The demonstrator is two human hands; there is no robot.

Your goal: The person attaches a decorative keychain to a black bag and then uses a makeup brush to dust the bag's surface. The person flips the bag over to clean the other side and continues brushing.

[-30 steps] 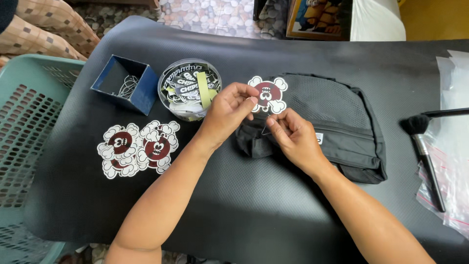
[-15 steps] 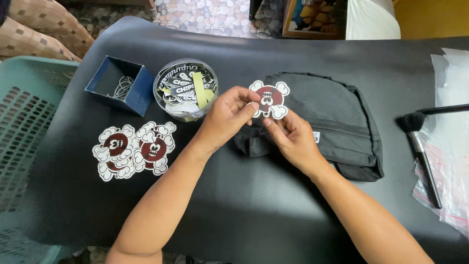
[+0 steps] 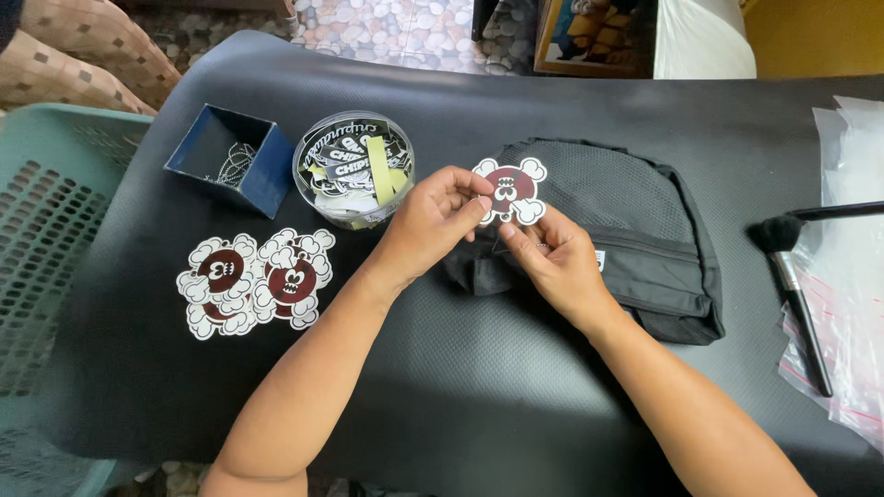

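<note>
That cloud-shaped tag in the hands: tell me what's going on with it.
A person holds a white and maroon cloud-shaped tag with both hands, the left hand pinching its left edge and the right hand at its lower edge, over a folded black garment on a black mat. Two stacks of similar tags lie to the left, near a round clear tub of stickers and a small blue box. A makeup brush lies at right.

Single head-worn view, steeply down and close over the black table.
</note>
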